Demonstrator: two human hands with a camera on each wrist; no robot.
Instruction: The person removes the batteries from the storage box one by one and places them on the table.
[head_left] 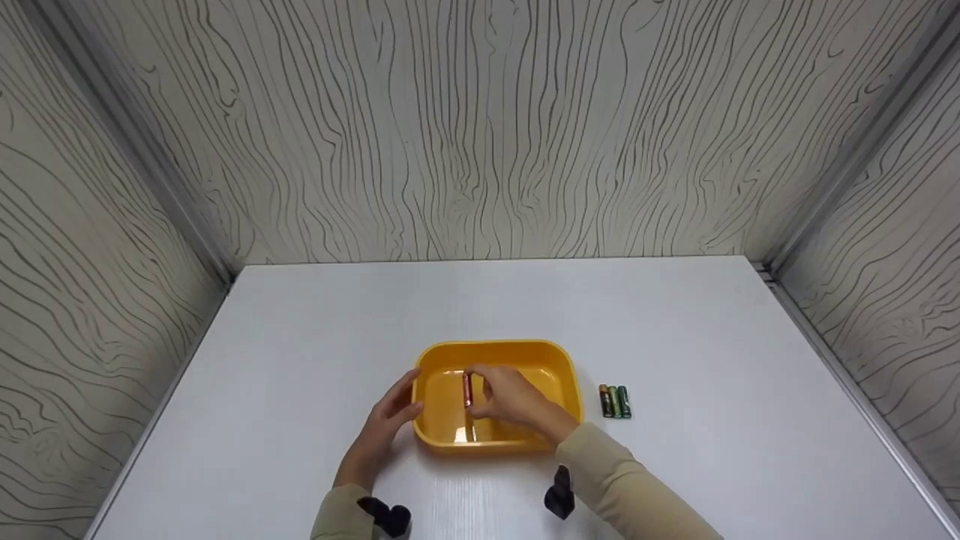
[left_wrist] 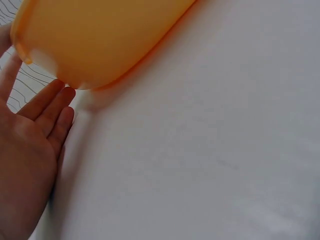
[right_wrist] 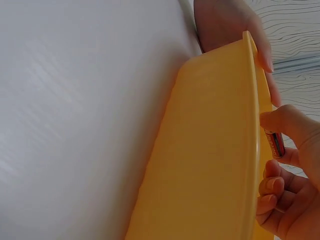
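A yellow plastic tray (head_left: 442,448) stands on the white table. Inside its walls my right hand (head_left: 514,397) pinches a red battery (head_left: 468,391) by its two ends, between thumb and forefinger. The right wrist view shows the same battery (right_wrist: 275,144) just past the tray's rim, with the other fingers loosely bent below it. At the tray's left end is my left hand (head_left: 386,420). Its fairly straight fingers (left_wrist: 47,107) touch the outer wall of the tray in the left wrist view.
Several batteries (head_left: 615,402) lie side by side on the table, to the right of the tray. Wood-patterned panels (head_left: 480,135) enclose the white table (head_left: 300,322) at the back and both sides.
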